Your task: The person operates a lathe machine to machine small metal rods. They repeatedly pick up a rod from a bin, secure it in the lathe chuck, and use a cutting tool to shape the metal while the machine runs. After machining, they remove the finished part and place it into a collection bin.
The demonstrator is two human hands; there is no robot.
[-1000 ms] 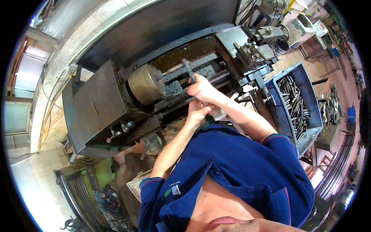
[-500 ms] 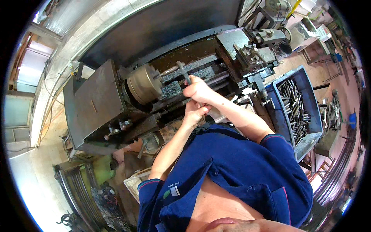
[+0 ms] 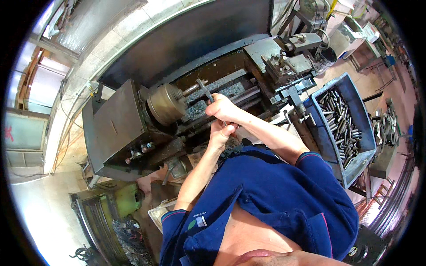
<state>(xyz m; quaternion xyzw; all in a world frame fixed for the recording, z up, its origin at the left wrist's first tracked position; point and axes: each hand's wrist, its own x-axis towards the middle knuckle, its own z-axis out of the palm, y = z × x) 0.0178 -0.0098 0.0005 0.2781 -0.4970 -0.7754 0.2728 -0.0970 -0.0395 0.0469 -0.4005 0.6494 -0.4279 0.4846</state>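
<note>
Right hand (image 3: 226, 108) at frame centre, fingers curled round tool (image 3: 205, 91) beside chuck (image 3: 166, 104) on lathe (image 3: 133, 128). Left hand (image 3: 220, 133) just below, fingers bent; contents hidden, can't tell. Tool's lower end covered by fist. Bin (image 3: 330, 146) w/ rods at right; far corner cut by fabric.

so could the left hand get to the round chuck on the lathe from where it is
Probably yes. The left hand sits low at the lathe's front, the chuck lies up and to its left, and nothing stands between them. The right hand with its tool is off to the chuck's right.
</note>
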